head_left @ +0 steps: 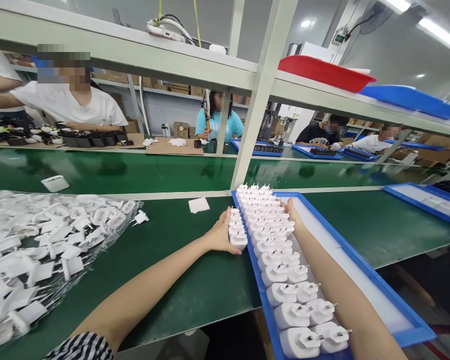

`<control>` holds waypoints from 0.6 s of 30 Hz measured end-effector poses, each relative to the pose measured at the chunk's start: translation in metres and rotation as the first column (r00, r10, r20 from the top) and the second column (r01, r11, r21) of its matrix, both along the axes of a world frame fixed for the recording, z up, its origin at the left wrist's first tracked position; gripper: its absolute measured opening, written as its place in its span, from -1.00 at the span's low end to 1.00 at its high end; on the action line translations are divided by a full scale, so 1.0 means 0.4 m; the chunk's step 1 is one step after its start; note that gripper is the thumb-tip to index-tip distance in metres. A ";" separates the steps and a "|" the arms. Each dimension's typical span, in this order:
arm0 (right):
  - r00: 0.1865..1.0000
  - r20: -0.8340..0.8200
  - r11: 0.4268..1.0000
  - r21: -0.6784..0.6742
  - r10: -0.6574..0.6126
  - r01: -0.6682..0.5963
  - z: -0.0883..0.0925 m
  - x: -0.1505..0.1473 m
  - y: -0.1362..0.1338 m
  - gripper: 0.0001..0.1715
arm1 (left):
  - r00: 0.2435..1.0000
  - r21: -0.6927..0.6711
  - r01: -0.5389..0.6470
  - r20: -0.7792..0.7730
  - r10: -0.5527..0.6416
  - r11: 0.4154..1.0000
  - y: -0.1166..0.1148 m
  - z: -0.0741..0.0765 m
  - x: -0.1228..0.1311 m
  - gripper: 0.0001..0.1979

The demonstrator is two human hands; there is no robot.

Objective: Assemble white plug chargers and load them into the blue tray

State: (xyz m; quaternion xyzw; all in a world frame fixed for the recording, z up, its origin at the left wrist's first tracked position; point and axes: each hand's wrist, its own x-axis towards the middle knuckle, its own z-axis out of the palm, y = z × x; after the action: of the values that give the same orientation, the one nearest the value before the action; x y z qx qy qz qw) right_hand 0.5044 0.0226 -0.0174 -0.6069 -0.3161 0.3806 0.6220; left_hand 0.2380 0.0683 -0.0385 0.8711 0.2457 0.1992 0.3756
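White plugs (297, 316) stood two abreast in blue tray (416, 336), running nearward from between left hand (221, 235) and right hand (296, 220) | left: curled round short plug row (237, 232) just outside tray, thumb at near end | right: lay against far plugs, fingers partly hidden, closure untellable

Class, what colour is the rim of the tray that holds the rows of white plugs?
Blue; the tray rim shows best in the head view.

Head view, facing forward and down over green workbench (165, 225)
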 end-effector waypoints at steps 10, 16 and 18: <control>0.959 0.103 0.964 0.041 -0.265 0.262 0.099 -0.008 -0.085 -0.58 | 0.996 -0.006 0.039 0.080 -0.039 0.999 0.005 -0.001 0.001 0.25; 0.957 0.235 0.985 0.037 -0.172 0.168 0.109 -0.050 -0.182 -0.60 | 0.986 -0.103 0.015 0.170 0.002 0.995 0.005 0.004 0.009 0.27; 0.957 0.235 0.986 0.027 -0.167 0.165 0.117 -0.062 -0.205 -0.63 | 0.968 -0.206 0.050 0.251 0.003 0.977 0.009 0.005 0.008 0.28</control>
State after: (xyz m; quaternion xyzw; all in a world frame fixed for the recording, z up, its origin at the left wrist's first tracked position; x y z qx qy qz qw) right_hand 0.4796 -0.0596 0.0292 -0.6701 -0.3373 0.2507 0.6119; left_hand 0.2413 0.0718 -0.0367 0.7972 0.2060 0.2755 0.4961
